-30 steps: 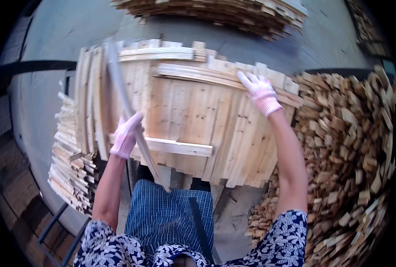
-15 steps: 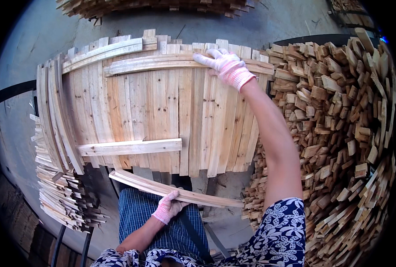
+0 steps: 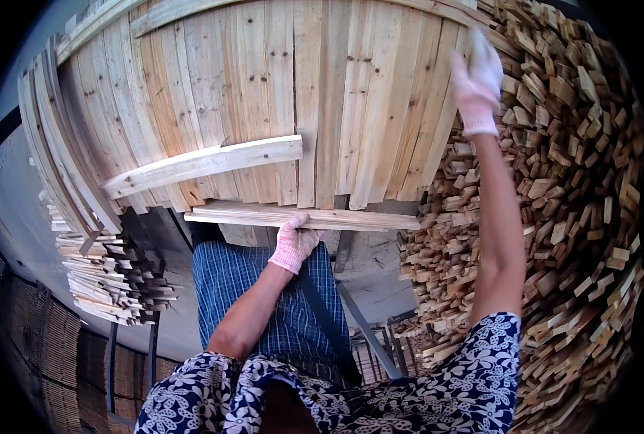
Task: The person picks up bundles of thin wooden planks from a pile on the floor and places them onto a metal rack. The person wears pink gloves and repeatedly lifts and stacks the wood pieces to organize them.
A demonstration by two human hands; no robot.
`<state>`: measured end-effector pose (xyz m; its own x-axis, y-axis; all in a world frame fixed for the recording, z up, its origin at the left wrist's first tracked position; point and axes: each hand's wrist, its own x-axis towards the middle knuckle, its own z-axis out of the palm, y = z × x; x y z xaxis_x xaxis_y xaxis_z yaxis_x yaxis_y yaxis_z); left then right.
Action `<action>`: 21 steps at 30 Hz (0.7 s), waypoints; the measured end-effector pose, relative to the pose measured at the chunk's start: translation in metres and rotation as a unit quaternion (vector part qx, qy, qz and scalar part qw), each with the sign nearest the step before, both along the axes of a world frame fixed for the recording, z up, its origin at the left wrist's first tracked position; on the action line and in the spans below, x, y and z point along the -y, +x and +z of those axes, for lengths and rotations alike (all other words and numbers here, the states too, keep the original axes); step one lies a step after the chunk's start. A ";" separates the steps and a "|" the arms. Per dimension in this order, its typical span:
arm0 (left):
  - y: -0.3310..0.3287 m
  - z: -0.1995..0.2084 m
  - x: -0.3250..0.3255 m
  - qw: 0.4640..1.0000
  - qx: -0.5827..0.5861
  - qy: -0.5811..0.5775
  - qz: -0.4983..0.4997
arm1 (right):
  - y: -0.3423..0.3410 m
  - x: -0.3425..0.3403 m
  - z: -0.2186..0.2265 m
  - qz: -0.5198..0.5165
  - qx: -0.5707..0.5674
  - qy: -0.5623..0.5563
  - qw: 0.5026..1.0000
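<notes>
My left hand [image 3: 295,242], in a pink-and-white glove, is closed round a long wooden strip [image 3: 380,219] that lies level below the near edge of the plank surface. Lines along that strip may be grooves or several thin strips held together; I cannot tell. My right hand [image 3: 476,83], in a matching glove and blurred by motion, is at the right end of the surface, thumb apart and fingers stretched out. Its fingertips are by the right end of a far strip [image 3: 437,9]; whether they touch it I cannot tell.
Upright-running planks [image 3: 257,87] form the work surface. A pale strip [image 3: 213,164] lies across it, and several long strips [image 3: 65,137] lie along its left side. A large heap of wood pieces [image 3: 553,217] fills the right. A smaller stack [image 3: 105,278] sits at lower left.
My right hand has moved right along the far strip to its end. My left hand has raised its strip toward the planks and levelled it. The view has tilted lower.
</notes>
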<state>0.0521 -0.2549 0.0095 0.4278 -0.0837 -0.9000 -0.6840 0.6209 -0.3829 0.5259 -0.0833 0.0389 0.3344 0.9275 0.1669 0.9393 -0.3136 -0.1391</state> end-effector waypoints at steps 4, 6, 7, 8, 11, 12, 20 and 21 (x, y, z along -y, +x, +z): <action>-0.007 0.010 0.022 0.999 -0.001 0.011 -0.035 | 0.018 0.133 -0.045 -0.440 -0.615 -0.092 0.648; -0.004 0.016 0.042 0.999 0.029 -0.024 -0.030 | -0.016 0.113 -0.047 -0.505 -0.530 -0.117 0.671; 0.000 0.015 0.051 0.998 0.032 -0.048 -0.025 | -0.029 0.091 -0.036 -0.527 -0.577 -0.102 0.615; 0.009 0.011 0.053 0.997 0.049 -0.065 -0.010 | -0.029 0.094 -0.034 -0.532 -0.569 -0.105 0.619; 0.057 -0.023 0.013 0.996 0.077 -0.050 0.021 | -0.021 0.100 -0.046 -0.511 -0.547 -0.100 0.655; 0.067 -0.024 0.006 0.993 0.095 -0.047 0.050 | -0.015 0.112 -0.056 -0.491 -0.535 -0.090 0.682; 0.049 0.000 0.021 0.992 0.123 0.011 0.031 | -0.055 0.073 0.001 -0.353 -0.177 -0.218 0.892; 0.042 0.016 0.027 0.995 0.102 -0.001 -0.002 | -0.070 0.089 0.009 -0.204 -0.194 -0.170 0.944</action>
<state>0.0937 -0.2814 0.0252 0.6018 -0.0876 -0.7938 -0.5887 0.6230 -0.5151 0.4557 -0.1720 0.0476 0.6505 0.6864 -0.3252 0.6297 -0.7267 -0.2743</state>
